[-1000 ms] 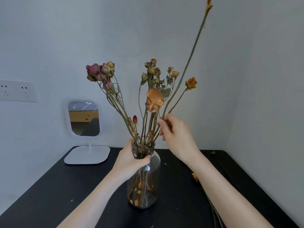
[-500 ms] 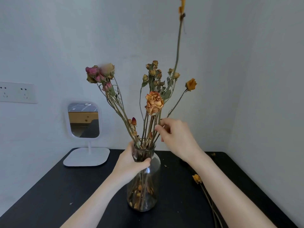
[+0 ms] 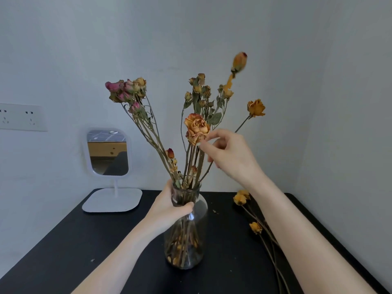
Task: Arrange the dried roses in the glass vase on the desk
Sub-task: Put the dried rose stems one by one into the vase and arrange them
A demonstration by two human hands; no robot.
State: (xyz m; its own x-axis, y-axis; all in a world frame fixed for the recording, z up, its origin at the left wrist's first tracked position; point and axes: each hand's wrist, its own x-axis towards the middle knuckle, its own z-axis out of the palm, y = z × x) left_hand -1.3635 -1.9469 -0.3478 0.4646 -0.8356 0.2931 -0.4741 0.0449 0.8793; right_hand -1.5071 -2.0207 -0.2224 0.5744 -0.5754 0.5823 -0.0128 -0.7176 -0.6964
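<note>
Both busy: left hand (image 3: 169, 210) grips glass vase (image 3: 192, 247), right hand (image 3: 232, 154) pinches orange rose (image 3: 196, 129).

1. This looks like a home, most likely a bedroom or dressing corner. A small white-framed vanity mirror (image 3: 107, 152) on a flat white stand sits at the back of a matte black surface (image 3: 63, 251) with rounded corners.
2. The mirror's glass reflects a pale wooden board with dark patterned fabric above it, which suggests household furniture.
3. The surface stands in a corner of plain, pale painted walls (image 3: 212, 28). A white double socket plate (image 3: 21, 117) is set into the wall on the left.
4. A clear glass vase (image 3: 199, 247) of dried roses (image 3: 197, 129) stands on the surface as a domestic ornament. Loose yellow dried stems (image 3: 255, 227) lie to its right, with small crumbs of petal nearby.
</note>
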